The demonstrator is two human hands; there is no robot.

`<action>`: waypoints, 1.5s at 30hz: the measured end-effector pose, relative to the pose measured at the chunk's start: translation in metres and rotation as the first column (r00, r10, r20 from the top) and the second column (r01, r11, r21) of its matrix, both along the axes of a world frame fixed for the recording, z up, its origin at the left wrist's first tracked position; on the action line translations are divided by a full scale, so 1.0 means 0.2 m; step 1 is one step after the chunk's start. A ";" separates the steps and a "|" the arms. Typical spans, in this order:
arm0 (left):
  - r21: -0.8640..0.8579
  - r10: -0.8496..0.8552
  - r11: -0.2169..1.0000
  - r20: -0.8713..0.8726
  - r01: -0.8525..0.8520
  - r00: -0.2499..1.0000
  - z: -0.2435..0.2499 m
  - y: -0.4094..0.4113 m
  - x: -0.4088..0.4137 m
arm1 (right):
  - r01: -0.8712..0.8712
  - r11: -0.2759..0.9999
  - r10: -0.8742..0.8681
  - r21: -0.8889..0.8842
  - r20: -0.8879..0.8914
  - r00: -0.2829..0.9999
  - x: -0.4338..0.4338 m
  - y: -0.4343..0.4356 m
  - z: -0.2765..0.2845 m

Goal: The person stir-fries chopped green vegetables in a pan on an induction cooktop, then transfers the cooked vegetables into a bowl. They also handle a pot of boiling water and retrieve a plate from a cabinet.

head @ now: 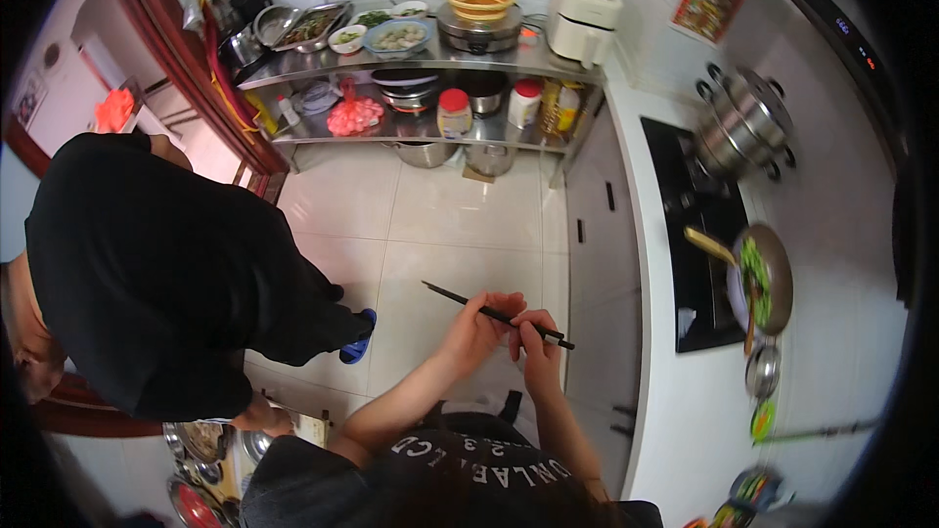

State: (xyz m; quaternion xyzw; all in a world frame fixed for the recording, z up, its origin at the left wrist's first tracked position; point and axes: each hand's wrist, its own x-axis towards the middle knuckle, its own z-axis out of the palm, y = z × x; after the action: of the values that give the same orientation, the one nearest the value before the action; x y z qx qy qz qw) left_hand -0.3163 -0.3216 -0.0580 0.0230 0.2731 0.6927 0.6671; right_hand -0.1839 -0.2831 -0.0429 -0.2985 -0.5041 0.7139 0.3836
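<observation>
A pair of black chopsticks [456,296] lies slantwise across both of my hands, in front of my body and over the tiled floor. My left hand [478,326] grips them around the middle, with the thin tips reaching out to the upper left. Near their thick ends, my right hand [534,337] pinches them between thumb and fingers. To the right, on the black hob [704,264], a wok [779,286] holds green vegetables [754,282] and what looks like a wooden-handled utensil. A stacked metal steamer [744,125] stands farther back on the hob.
A person in black [161,257] stands close on the left. A steel shelf [315,67] along the back wall bears dishes of food, a yellow basket [480,0] and a cream air fryer [585,18]. The white counter [645,381] runs along my right side.
</observation>
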 end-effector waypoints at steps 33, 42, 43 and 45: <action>-0.316 -0.149 0.854 -0.910 -0.414 0.387 -0.26 3.28 -4.11 | 0.244 0.964 -0.240 -0.110 0.052 0.969 -2.70 2.77 -0.14; -0.619 -0.600 0.782 -0.712 -0.078 -0.365 -0.74 3.77 -4.58 | 0.155 0.978 -0.152 -0.142 0.034 0.988 -3.03 3.17 -0.12; -0.598 -0.550 0.801 -0.720 -0.023 -0.424 -0.73 3.80 -4.56 | 0.184 0.973 -0.179 -0.137 0.042 0.983 -3.04 3.19 -0.14; -0.579 -0.266 0.805 -0.545 0.128 -0.795 -0.72 3.80 -4.54 | 0.229 0.965 -0.223 -0.130 0.059 0.973 -3.07 3.20 -0.16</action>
State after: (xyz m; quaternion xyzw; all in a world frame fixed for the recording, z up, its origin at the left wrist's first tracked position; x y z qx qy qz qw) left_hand -1.2235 0.4375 -0.2012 0.6863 0.7038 -0.0176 0.1827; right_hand -0.7978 0.3561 -0.0745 -0.3949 -0.4253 0.6916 0.4299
